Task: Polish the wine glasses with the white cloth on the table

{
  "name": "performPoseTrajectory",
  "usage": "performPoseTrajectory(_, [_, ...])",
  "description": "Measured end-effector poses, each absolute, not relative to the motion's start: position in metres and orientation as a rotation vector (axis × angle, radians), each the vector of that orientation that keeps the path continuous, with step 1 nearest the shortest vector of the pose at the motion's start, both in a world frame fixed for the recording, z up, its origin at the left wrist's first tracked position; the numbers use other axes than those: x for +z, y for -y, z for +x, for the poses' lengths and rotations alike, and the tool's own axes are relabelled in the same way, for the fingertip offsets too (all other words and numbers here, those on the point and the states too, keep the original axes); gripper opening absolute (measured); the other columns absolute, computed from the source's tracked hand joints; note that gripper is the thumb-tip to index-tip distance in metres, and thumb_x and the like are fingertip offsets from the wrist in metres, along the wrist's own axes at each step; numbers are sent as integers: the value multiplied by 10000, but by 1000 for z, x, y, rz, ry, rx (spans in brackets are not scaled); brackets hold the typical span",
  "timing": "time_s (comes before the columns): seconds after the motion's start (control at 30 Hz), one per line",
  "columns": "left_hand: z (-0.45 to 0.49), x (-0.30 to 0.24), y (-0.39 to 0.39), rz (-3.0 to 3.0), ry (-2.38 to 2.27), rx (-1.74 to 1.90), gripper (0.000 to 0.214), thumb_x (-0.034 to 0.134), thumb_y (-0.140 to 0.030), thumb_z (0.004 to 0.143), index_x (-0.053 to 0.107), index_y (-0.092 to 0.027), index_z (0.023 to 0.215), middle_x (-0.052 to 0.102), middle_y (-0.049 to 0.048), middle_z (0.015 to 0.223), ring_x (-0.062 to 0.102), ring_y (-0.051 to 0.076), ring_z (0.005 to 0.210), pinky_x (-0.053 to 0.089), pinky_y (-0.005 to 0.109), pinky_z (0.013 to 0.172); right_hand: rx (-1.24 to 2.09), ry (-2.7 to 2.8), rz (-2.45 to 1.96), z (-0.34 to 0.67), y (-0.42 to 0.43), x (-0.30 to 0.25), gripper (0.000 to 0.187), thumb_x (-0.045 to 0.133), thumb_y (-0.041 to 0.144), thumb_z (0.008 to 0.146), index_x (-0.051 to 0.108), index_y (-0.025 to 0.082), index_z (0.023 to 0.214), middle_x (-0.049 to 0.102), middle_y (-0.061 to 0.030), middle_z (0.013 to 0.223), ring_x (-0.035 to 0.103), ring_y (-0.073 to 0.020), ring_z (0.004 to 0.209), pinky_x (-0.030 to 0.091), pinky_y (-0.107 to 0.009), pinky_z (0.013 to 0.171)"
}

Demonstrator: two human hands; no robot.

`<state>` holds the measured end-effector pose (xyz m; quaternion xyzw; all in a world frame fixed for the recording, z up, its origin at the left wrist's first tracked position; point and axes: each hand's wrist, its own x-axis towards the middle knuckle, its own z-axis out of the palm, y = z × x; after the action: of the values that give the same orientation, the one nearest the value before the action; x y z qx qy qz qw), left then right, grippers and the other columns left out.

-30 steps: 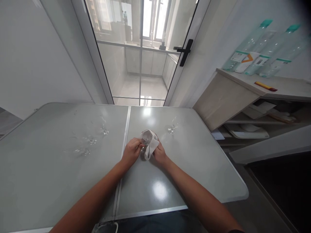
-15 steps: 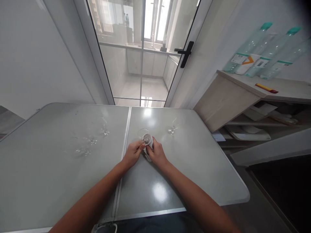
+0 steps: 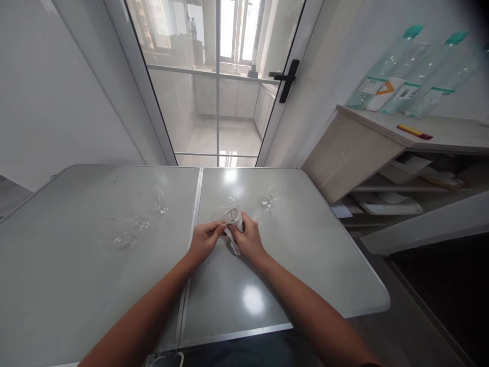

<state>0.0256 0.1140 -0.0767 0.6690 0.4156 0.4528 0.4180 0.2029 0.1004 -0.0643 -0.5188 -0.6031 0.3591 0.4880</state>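
Observation:
Over the right half of the table, both hands meet at a clear glass (image 3: 232, 215) with a white cloth (image 3: 234, 247) wrapped about it. My right hand (image 3: 250, 235) is closed around the wrapped side, its thumb on the near edge. With thumb and fingertips pressed together, my left hand (image 3: 206, 237) pinches the cloth at the glass's left edge. A loose end of the cloth hangs below the fingers. A thin clear round edge shows just beyond the glass; which part it is I cannot tell. The fingers hide much of the glass.
Several clear stemmed glasses (image 3: 142, 224) stand on the table's left half, their outlines faint. Another clear glass (image 3: 268, 204) is right of my hands. A metal seam (image 3: 197, 196) divides the grey table (image 3: 305, 255). Bottles (image 3: 397, 71) top the shelf unit (image 3: 367, 132) at right.
My left hand has shifted slightly left and its fingers now pinch the cloth's edge. More of the white cloth shows around and below the glass. The view has moved slightly.

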Motion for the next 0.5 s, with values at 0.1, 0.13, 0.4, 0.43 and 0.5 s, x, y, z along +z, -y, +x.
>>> performPoseTrajectory(0.1, [24, -75, -117, 1502, -1123, 1337, 307, 652, -451, 927, 698, -172, 1046, 746, 57, 922, 706, 165, 783, 563, 269, 764, 1260, 1353, -1131, 200, -102, -65, 311, 662, 486, 866, 605, 181, 867, 617, 0, 721, 542, -156, 631, 438, -270, 603])
performPoseTrajectory(0.13, [24, -75, -118, 1456, -1113, 1386, 354, 665, -463, 916, 668, -178, 1125, 741, 77, 1022, 712, 180, 881, 562, 283, 826, 1413, 1310, -1068, 199, -103, -64, 362, 654, 538, 861, 592, 183, 842, 601, 4, 687, 524, -146, 588, 427, -266, 568])
performPoseTrajectory(0.4, [26, -73, -120, 1230, -814, 1286, 557, 651, -527, 911, 569, -176, 1335, 688, 175, 1272, 692, 275, 1086, 551, 418, 937, 1859, 1287, -883, 198, -98, -53, 422, 716, 572, 811, 584, 176, 877, 604, -11, 698, 543, -148, 607, 456, -276, 589])
performPoseTrajectory(0.43, [27, -73, -119, 1238, -809, 1307, 547, 672, -510, 901, 574, -180, 1326, 689, 168, 1263, 691, 270, 1085, 552, 415, 939, 1768, 1391, -933, 198, -97, -54, 380, 721, 514, 821, 596, 176, 943, 629, -21, 757, 572, -162, 658, 472, -286, 631])
performPoseTrajectory(0.5, [27, -73, -118, 1265, -816, 1365, 530, 719, -461, 879, 579, -197, 1316, 683, 151, 1263, 681, 260, 1107, 547, 416, 965, 1416, 1632, -1086, 197, -95, -56, 292, 685, 382, 856, 594, 186, 1051, 660, -45, 887, 610, -191, 776, 480, -307, 722])
